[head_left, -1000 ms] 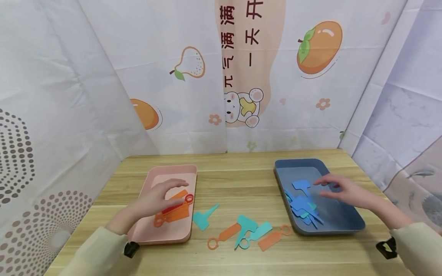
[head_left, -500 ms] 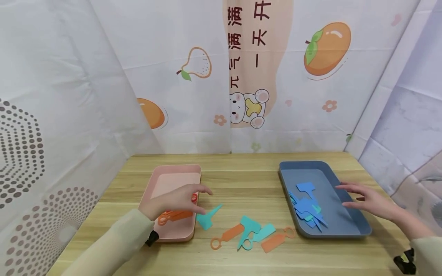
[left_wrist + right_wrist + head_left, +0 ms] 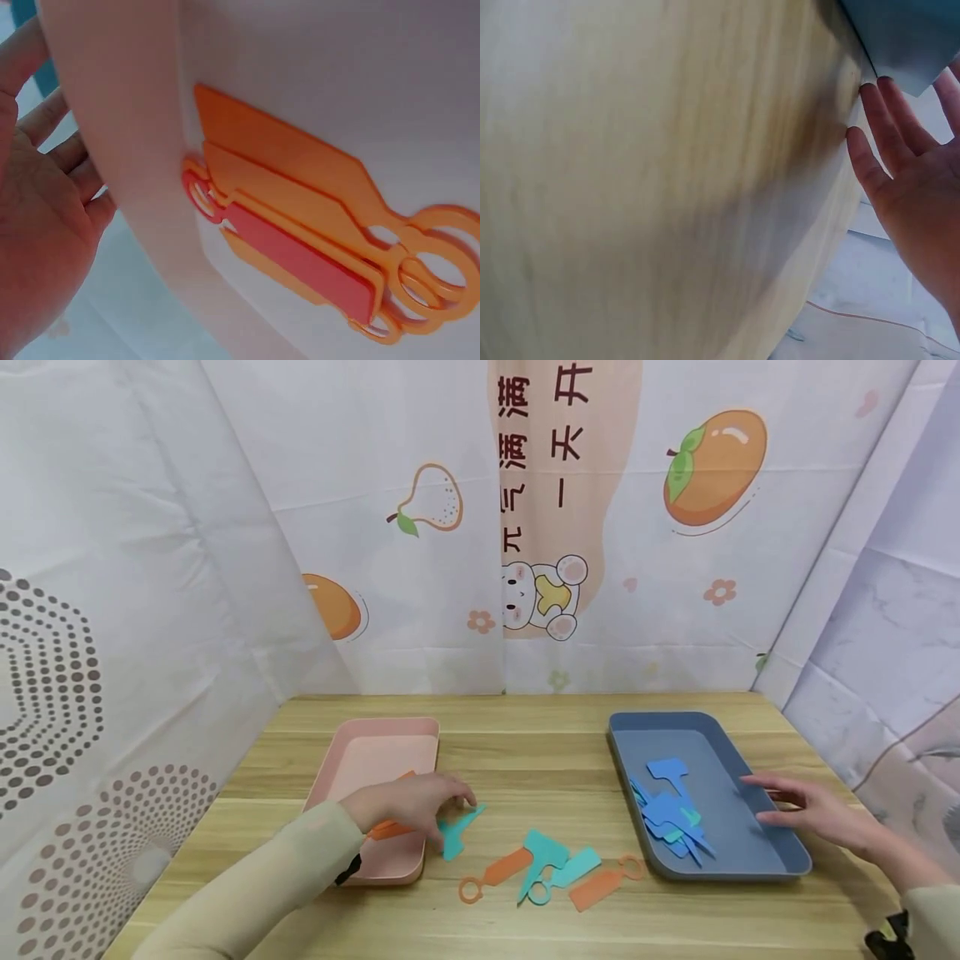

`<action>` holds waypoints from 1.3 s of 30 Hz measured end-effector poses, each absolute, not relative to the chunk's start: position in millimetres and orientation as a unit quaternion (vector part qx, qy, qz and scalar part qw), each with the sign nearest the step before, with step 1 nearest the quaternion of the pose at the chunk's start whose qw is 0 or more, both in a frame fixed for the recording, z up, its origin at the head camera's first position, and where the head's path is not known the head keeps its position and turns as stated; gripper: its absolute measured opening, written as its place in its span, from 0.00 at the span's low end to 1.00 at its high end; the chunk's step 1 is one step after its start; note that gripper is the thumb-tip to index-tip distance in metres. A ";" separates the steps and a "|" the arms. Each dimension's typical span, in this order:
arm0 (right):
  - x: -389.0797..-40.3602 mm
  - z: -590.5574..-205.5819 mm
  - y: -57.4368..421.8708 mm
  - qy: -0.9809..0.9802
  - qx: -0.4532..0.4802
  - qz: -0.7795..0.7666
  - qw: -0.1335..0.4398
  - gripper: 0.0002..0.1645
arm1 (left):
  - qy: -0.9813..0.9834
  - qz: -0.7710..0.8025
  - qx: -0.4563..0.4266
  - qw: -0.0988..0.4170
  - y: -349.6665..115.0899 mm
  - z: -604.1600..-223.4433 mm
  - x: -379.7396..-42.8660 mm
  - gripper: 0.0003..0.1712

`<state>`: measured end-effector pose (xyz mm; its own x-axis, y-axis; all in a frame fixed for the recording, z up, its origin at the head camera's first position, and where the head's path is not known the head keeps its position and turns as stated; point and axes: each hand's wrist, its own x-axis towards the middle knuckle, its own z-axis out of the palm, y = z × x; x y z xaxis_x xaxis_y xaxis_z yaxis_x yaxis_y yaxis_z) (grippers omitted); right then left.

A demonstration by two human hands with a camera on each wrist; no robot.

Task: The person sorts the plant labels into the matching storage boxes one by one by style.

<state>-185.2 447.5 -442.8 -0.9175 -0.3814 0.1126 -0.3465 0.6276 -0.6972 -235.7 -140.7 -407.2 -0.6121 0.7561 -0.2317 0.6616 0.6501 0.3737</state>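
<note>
My left hand (image 3: 412, 800) reaches over the right wall of the pink tray (image 3: 378, 729), its fingers bent downward at a teal T-shaped plant label (image 3: 453, 837) on the table. The fingertips partly cover that label; I see no clear pinch on it. In the left wrist view, the fingers (image 3: 45, 116) spread loosely outside the tray wall. Orange ring-ended labels (image 3: 277, 150) and a red one (image 3: 300, 262) lie inside. My right hand (image 3: 810, 810) hovers at the right rim of the blue tray (image 3: 660, 720), fingers relaxed and holding nothing visible.
Between the trays lie an orange ring label (image 3: 504, 867), a teal T-shaped label (image 3: 542, 857), a teal ring label (image 3: 573, 865) and another orange one (image 3: 596, 889). Blue and teal labels (image 3: 667, 810) pile up in the blue tray. A printed curtain (image 3: 450, 668) stands behind the table.
My left hand has moved right, from above the pink tray's contents to the nearby teal T-shaped label. My right hand has drawn back from over the blue tray to its right rim.
</note>
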 end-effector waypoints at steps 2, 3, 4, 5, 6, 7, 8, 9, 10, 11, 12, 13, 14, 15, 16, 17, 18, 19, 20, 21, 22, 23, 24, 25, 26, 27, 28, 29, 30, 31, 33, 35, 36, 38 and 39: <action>-184.8 -444.7 447.7 0.899 -0.201 -0.388 0.022 0.29 | 0.889 0.114 0.400 0.193 -137.0 -409.1 -238.0 0.36; -184.5 -445.7 447.2 0.898 -0.199 -0.393 0.021 0.29 | 0.888 0.109 0.401 0.195 -134.9 -409.6 -239.1 0.36; -184.5 -446.4 447.1 0.896 -0.201 -0.395 0.021 0.30 | 0.888 0.103 0.403 0.196 -132.9 -410.2 -240.2 0.36; -184.4 -447.2 446.9 0.896 -0.200 -0.396 0.020 0.30 | 0.887 0.100 0.405 0.197 -130.7 -410.3 -241.3 0.36; -184.1 -447.9 446.6 0.895 -0.199 -0.398 0.019 0.30 | 0.887 0.095 0.407 0.199 -128.3 -410.3 -242.4 0.36; -184.0 -448.1 446.8 0.894 -0.202 -0.399 0.019 0.31 | 0.886 0.092 0.407 0.201 -125.7 -410.2 -243.7 0.36; -183.7 -448.6 446.8 0.894 -0.202 -0.399 0.018 0.31 | 0.886 0.090 0.406 0.204 -122.9 -409.8 -245.0 0.36; -183.2 -448.9 447.0 0.894 -0.201 -0.400 0.018 0.31 | 0.886 0.087 0.407 0.206 -119.9 -409.7 -246.4 0.36; -183.2 -449.2 446.9 0.894 -0.201 -0.400 0.020 0.31 | 0.885 0.084 0.407 0.207 -117.1 -409.6 -247.6 0.36; -183.1 -449.5 446.8 0.895 -0.196 -0.401 0.021 0.31 | 0.885 0.082 0.408 0.210 -113.9 -409.4 -249.0 0.36; -183.3 -449.9 446.8 0.895 -0.196 -0.400 0.022 0.31 | 0.884 0.078 0.410 0.210 -110.4 -409.3 -250.6 0.36; -183.4 -450.1 446.9 0.896 -0.195 -0.399 0.022 0.31 | 0.882 0.074 0.416 0.208 -106.5 -409.4 -252.5 0.36; -183.5 -450.3 446.9 0.897 -0.192 -0.398 0.022 0.31 | 0.879 0.069 0.425 0.204 -102.4 -410.0 -254.5 0.36; -183.8 -450.5 447.0 0.896 -0.193 -0.398 0.021 0.31 | 0.876 0.065 0.433 0.201 -98.1 -410.4 -256.4 0.35; -184.1 -450.7 447.0 0.896 -0.195 -0.399 0.019 0.31 | 0.874 0.063 0.440 0.198 -94.1 -410.6 -257.9 0.35; -184.6 -450.8 447.1 0.897 -0.195 -0.398 0.018 0.31 | 0.872 0.062 0.445 0.195 -90.5 -411.2 -259.2 0.34; -184.8 -451.0 447.0 0.897 -0.194 -0.396 0.017 0.31 | 0.870 0.061 0.451 0.191 -87.7 -411.7 -260.4 0.34; -185.2 -451.3 446.7 0.897 -0.194 -0.398 0.017 0.31 | 0.869 0.063 0.454 0.188 -85.4 -411.7 -260.8 0.33; -185.6 -451.7 446.5 0.896 -0.194 -0.400 0.016 0.31 | 0.870 0.068 0.450 0.188 -84.2 -411.3 -260.6 0.33; -185.8 -452.3 446.2 0.895 -0.193 -0.402 0.017 0.31 | 0.873 0.075 0.443 0.188 -83.9 -410.8 -259.9 0.32; -185.9 -452.3 446.5 0.895 -0.191 -0.403 0.021 0.31 | 0.878 0.077 0.435 0.184 -84.5 -410.2 -259.1 0.31; -185.5 -452.0 447.0 0.894 -0.183 -0.407 0.028 0.32 | 0.882 0.080 0.427 0.181 -85.5 -409.3 -258.2 0.30; -184.8 -451.6 447.8 0.891 -0.178 -0.416 0.034 0.32 | 0.887 0.081 0.419 0.179 -86.8 -408.1 -257.0 0.29; -183.8 -450.8 449.4 0.887 -0.169 -0.429 0.042 0.33 | 0.892 0.080 0.408 0.176 -88.2 -406.8 -255.3 0.30; -182.6 -449.5 451.4 0.882 -0.166 -0.438 0.049 0.34 | 0.897 0.076 0.400 0.171 -89.7 -405.6 -253.9 0.31; -181.1 -448.2 453.2 0.877 -0.158 -0.450 0.055 0.34 | 0.901 0.071 0.393 0.168 -91.0 -404.8 -252.7 0.32; -179.7 -447.2 455.0 0.872 -0.152 -0.461 0.061 0.35 | 0.905 0.062 0.389 0.163 -92.0 -404.1 -251.6 0.33; -178.4 -446.6 456.3 0.868 -0.145 -0.470 0.063 0.35 | 0.907 0.057 0.385 0.161 -92.9 -403.6 -250.5 0.34; -177.6 -446.2 457.5 0.866 -0.146 -0.474 0.064 0.35 | 0.910 0.050 0.380 0.159 -93.8 -403.6 -249.6 0.35; -177.0 -445.9 458.2 0.866 -0.147 -0.474 0.065 0.35 | 0.912 0.043 0.376 0.158 -94.7 -404.2 -249.0 0.35; -176.8 -446.7 457.8 0.871 -0.147 -0.465 0.064 0.34 | 0.914 0.040 0.369 0.161 -95.9 -406.2 -248.4 0.35; -177.2 -447.4 456.6 0.877 -0.142 -0.453 0.069 0.34 | 0.914 0.039 0.369 0.166 -96.6 -409.0 -248.5 0.34; -177.6 -447.6 456.2 0.880 -0.142 -0.448 0.073 0.35 | 0.912 0.041 0.372 0.170 -96.5 -410.4 -249.0 0.33; -178.2 -448.1 455.1 0.882 -0.136 -0.445 0.079 0.35 | 0.906 0.050 0.382 0.177 -95.8 -412.4 -250.2 0.32; -178.5 -448.2 454.8 0.882 -0.134 -0.444 0.082 0.35 | 0.902 0.054 0.390 0.179 -95.2 -413.4 -251.1 0.31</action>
